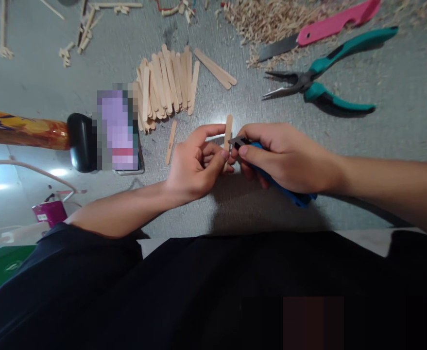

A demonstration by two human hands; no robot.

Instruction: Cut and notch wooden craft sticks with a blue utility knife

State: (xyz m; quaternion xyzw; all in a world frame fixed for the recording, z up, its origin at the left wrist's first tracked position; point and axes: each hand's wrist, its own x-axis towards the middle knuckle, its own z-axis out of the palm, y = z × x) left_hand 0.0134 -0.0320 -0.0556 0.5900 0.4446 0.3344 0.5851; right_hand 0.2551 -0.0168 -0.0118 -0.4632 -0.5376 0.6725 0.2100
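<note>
A right hand [286, 160] grips a blue cutter [300, 198], its blade [235, 141] just right of a wooden stick [228, 129] pinched, long axis near to far, by the left hand [198, 165]; piled sticks [167, 82] lie beyond, farther left.

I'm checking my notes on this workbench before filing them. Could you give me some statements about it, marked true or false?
1. The left hand holds a wooden stick. True.
2. The right hand grips a blue-handled cutter. True.
3. The teal-handled pliers lie with their jaws closed. False: their jaws are spread apart.
4. The pink-handled blade lies by a heap of wood shavings. True.
5. The pile of sticks is to the right of the pliers in the picture. False: it is to their left.
</note>
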